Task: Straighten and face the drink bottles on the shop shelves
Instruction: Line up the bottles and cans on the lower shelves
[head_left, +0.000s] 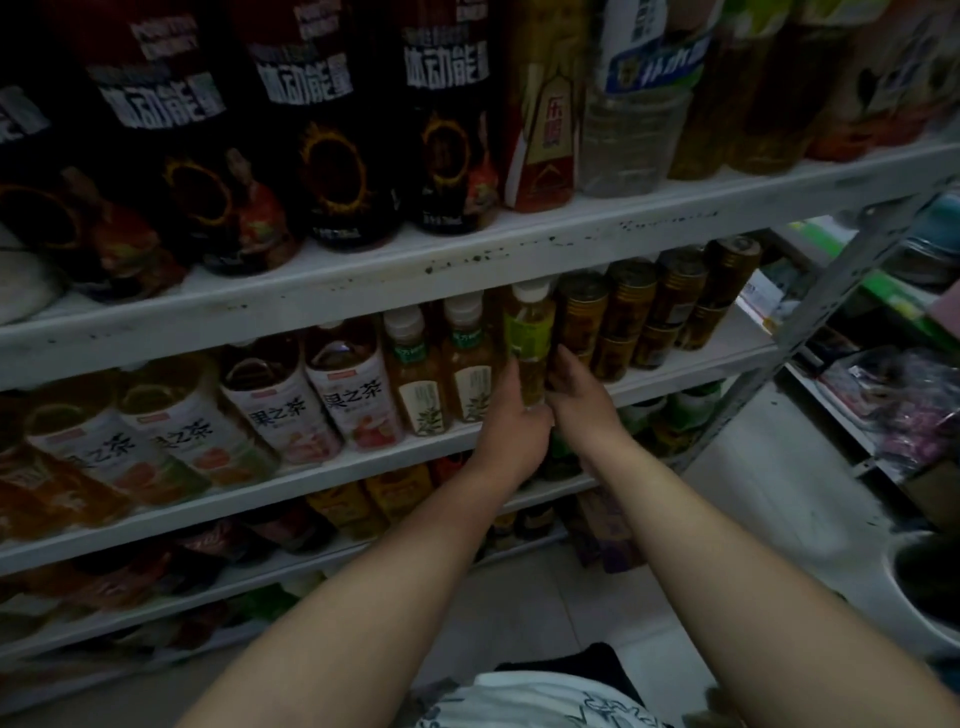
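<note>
Now both my hands close on one green-labelled bottle (530, 343): my left hand (511, 415) wraps round its lower left side and my right hand (574, 395) cups the right, a snug grip low on the body. It stands at the front of the middle shelf (363, 460), between pale-labelled tea bottles (467, 374) and gold-lidded jars (628, 312). I judge a slow twist best, keeping it upright, until the label faces out. The bottle is smooth clear plastic, slim and round, with amber liquid and a white cap; it is probably slippery.
</note>
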